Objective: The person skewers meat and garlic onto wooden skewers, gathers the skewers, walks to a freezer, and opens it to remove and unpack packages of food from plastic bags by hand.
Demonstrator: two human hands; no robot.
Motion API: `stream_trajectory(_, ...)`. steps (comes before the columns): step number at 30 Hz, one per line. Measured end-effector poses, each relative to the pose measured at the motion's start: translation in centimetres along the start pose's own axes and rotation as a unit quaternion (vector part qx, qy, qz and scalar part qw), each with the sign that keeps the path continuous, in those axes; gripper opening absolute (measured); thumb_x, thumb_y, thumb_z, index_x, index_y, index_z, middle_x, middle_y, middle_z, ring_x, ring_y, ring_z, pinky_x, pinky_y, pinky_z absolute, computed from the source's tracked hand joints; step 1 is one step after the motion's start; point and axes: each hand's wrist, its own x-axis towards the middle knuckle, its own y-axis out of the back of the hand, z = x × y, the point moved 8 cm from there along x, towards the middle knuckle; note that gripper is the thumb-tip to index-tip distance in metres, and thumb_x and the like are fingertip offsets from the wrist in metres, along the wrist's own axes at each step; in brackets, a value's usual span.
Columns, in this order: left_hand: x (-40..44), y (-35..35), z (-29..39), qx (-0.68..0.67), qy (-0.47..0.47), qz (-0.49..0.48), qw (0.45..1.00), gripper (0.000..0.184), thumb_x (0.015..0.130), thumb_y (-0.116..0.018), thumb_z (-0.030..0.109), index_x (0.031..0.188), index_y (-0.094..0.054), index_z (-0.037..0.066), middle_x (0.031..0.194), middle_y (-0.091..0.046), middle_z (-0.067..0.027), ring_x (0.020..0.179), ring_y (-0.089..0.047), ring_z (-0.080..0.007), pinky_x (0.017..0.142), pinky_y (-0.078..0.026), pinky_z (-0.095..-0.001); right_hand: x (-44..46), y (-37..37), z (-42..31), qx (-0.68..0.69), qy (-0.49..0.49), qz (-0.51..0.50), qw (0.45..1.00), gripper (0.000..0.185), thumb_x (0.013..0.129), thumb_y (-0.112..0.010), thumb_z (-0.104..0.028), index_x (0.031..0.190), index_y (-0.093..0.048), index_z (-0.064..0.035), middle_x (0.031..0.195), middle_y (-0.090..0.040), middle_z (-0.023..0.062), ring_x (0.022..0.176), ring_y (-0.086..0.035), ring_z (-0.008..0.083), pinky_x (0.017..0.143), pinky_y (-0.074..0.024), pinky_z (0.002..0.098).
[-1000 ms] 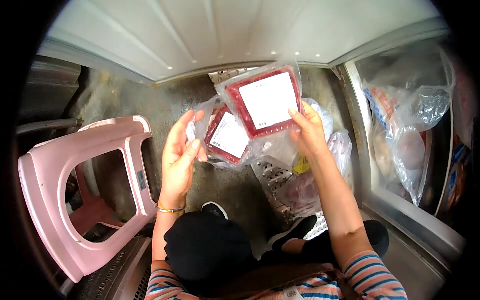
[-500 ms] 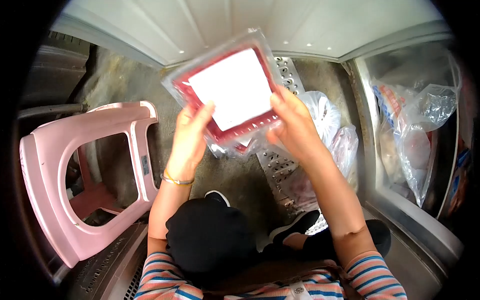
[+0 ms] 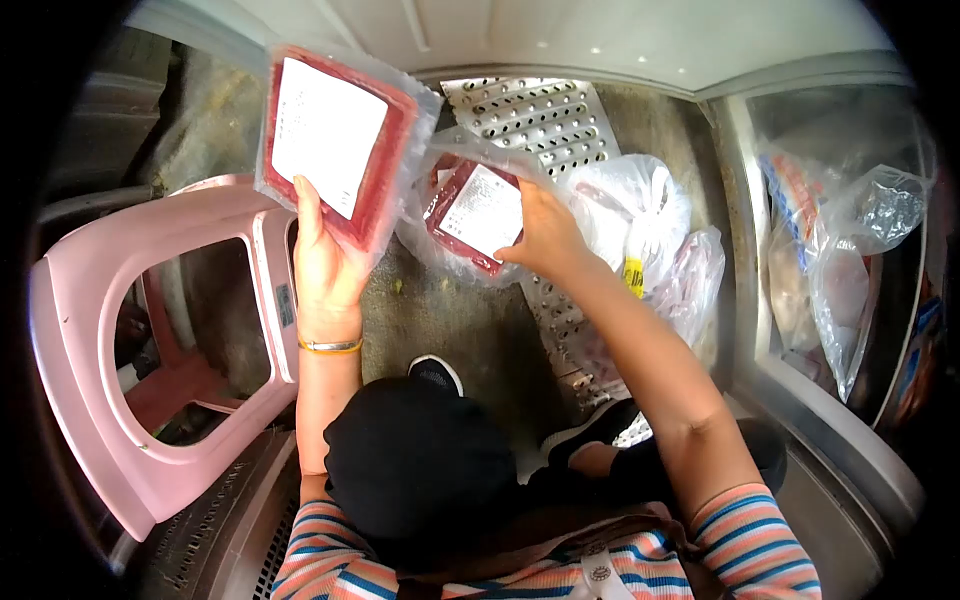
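Observation:
My left hand (image 3: 328, 262) is closed on a flat, clear-sealed dark red package (image 3: 395, 150) with a large white label, its thumb over the label's lower edge. This package is raised and tilted at the upper left. My right hand (image 3: 548, 232) grips the right edge of a smaller-looking red package (image 3: 440, 212), which also bears a white printed label. A clear plastic bag (image 3: 450, 262) surrounds that second package. Behind it, part of another red piece shows at its upper left. What the packages contain cannot be made out.
Tied white plastic bags (image 3: 625, 205) rest on a perforated metal plate (image 3: 530, 115) over the floor. A pink plastic stool (image 3: 90, 300) lies tipped at left. On the right, an open cabinet (image 3: 740, 230) holds bagged goods (image 3: 840, 290). A pale door panel (image 3: 560, 40) spans the top.
The labelled package has moved up and left in my left hand. My right hand has let go of it and now holds the second package in the clear bag.

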Motion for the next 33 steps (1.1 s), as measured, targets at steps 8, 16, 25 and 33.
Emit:
stream_trajectory(8, -0.5, 0.5, -0.2, 0.02, -0.004, 0.015, 1.0, 0.05, 0.088, -0.053, 0.035, 0.129, -0.04, 0.011, 0.129, -0.046, -0.0079, 0.116, -0.046, -0.0253, 0.097, -0.036, -0.0515, 0.3, -0.6, -0.1, -0.094, 0.007, 0.064, 0.993, 0.109, 0.046, -0.086, -0.029, 0.135, -0.027, -0.0056, 0.112, -0.05, 0.0193, 0.105, -0.05, 0.0355, 0.089, -0.0396, 0.0421)
stream_trajectory(16, -0.5, 0.4, -0.2, 0.042, -0.01, 0.021, 0.999, 0.051, 0.088, -0.052, 0.035, 0.13, -0.038, 0.009, 0.13, -0.044, -0.0109, 0.116, -0.046, -0.0275, 0.097, -0.036, -0.0506, 1.0, 0.4, 1.2, -0.04, -0.031, 0.032, 0.998, 0.107, 0.051, -0.084, -0.021, 0.137, -0.022, -0.0059, 0.115, -0.046, 0.0242, 0.112, -0.044, 0.0368, 0.096, -0.037, 0.0381)
stream_trajectory(25, -0.7, 0.4, -0.7, 0.032, 0.007, 0.014, 0.999, 0.053, 0.088, -0.053, 0.034, 0.13, -0.037, 0.008, 0.13, -0.044, -0.0114, 0.117, -0.044, -0.0273, 0.098, -0.036, -0.049, 1.3, 1.9, 1.3, -0.061, -0.027, 0.064, 0.996, 0.089, 0.056, -0.081, -0.017, 0.13, -0.034, -0.0041, 0.105, -0.053, 0.0209, 0.105, -0.05, 0.0336, 0.089, -0.0416, 0.0382)
stream_trajectory(33, -1.0, 0.5, -0.9, 0.068, 0.008, 0.012, 0.998, 0.054, 0.089, -0.053, 0.034, 0.13, -0.036, 0.003, 0.128, -0.045, -0.0131, 0.115, -0.046, -0.0274, 0.098, -0.038, -0.0437, 1.0, 1.7, 2.1, 0.062, -0.051, -0.005, 0.997, 0.039, 0.066, -0.075, -0.019, 0.098, -0.061, -0.0009, 0.087, -0.064, 0.0165, 0.084, -0.062, 0.0286, 0.077, -0.0469, 0.0362)
